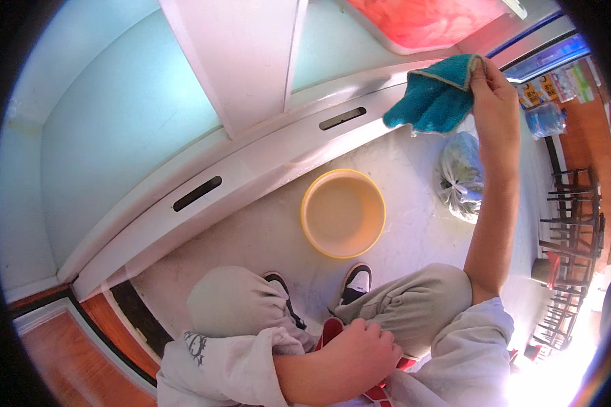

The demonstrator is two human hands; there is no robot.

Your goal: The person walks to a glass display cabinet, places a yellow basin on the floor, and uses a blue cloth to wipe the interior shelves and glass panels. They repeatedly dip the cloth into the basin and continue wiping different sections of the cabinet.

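My right hand (494,91) pinches the edge of a teal cloth (433,96) at the upper right, and the cloth hangs folded beside the lower frame of a white cabinet (265,147). Near my lap rests my left hand (359,351), its fingers curled over red fabric (330,330); whether it grips the fabric cannot be told. On the floor between the cabinet and my shoes stands a round yellow-rimmed basin (343,213) of cloudy liquid.
A tied clear plastic bag (458,178) lies on the floor beyond the basin. Dark chairs (573,229) line the right side, near a wooden counter (585,137) with packages. Wood panelling (76,356) meets the cabinet at lower left.
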